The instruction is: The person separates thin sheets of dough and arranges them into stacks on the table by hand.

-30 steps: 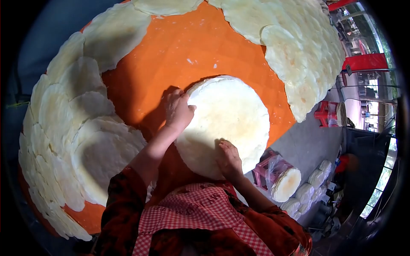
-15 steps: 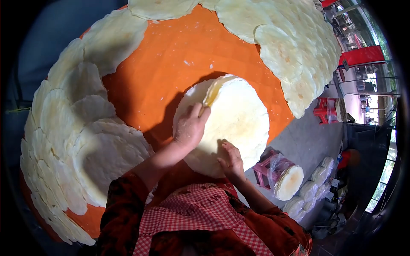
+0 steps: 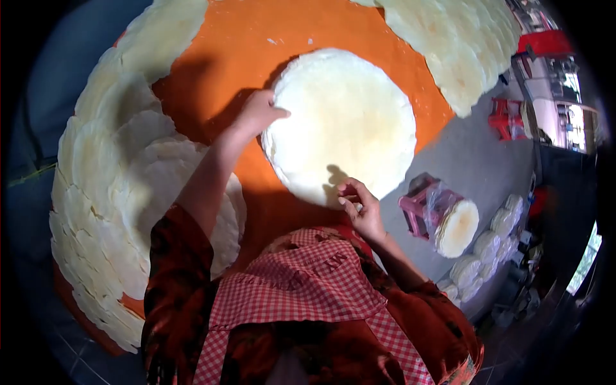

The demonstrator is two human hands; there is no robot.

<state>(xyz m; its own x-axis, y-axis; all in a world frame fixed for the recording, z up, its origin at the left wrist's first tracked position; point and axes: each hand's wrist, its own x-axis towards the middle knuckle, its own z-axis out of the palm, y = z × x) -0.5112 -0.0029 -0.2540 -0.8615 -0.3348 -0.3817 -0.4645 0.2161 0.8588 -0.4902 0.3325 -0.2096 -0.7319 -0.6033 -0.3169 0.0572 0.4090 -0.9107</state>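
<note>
Bread stack [image 3: 343, 122] sat nr orange worktop's [image 3: 250, 38] lower-R edge, bare room above; loose breads [image 3: 96, 167] L, more upper R. L hand [image 3: 262, 112] at stack's L rim, thumb on top, rest hidden: couldn't tell grip. R hand [image 3: 360, 205] half-curled, holding nothing, nr bottom rim. Vs 0.5s ago, stack's raised L edge lay flat.

On a plain grey floor [image 3: 494, 170] beside the flat orange tabletop [image 3: 308, 19] stood a pink plastic stool [image 3: 414, 215] and, farther off, a red plastic stool [image 3: 507, 122]; a narrow bright opening [image 3: 585, 260] slanted at right.
</note>
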